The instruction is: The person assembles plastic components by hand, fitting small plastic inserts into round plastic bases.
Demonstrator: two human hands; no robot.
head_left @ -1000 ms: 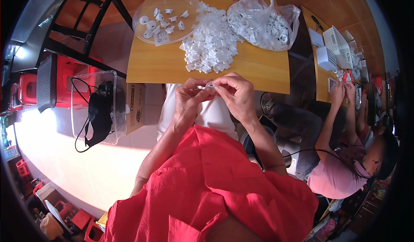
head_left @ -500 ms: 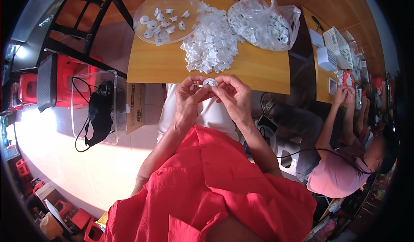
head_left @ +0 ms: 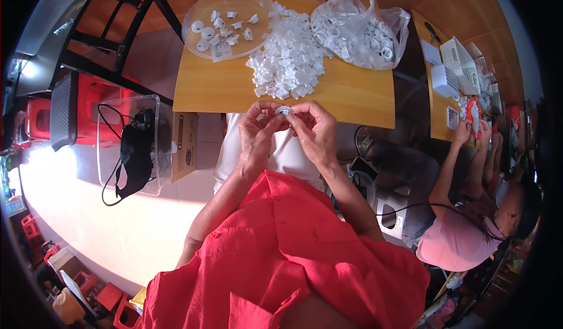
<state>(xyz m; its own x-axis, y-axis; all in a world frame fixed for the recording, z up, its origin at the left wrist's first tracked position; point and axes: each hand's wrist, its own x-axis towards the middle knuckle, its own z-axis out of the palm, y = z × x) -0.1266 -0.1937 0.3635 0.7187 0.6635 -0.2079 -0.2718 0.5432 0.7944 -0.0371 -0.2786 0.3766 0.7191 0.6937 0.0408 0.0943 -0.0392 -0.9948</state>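
white round plastic ring (head_left: 283,111) pinched between left hand (head_left: 256,134) and right hand (head_left: 315,132).

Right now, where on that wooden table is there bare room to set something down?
The near left corner of the table is bare, bordered by the clear tray behind and the pile of white pieces to its right. A second bare strip runs along the near right edge, below the plastic bag. The far half is crowded.

Just beyond the grip, a pile of white parts (head_left: 289,65) blocks the bench (head_left: 223,88). Bare wood lies to its left. A plastic bag (head_left: 358,30) crowds the far right.
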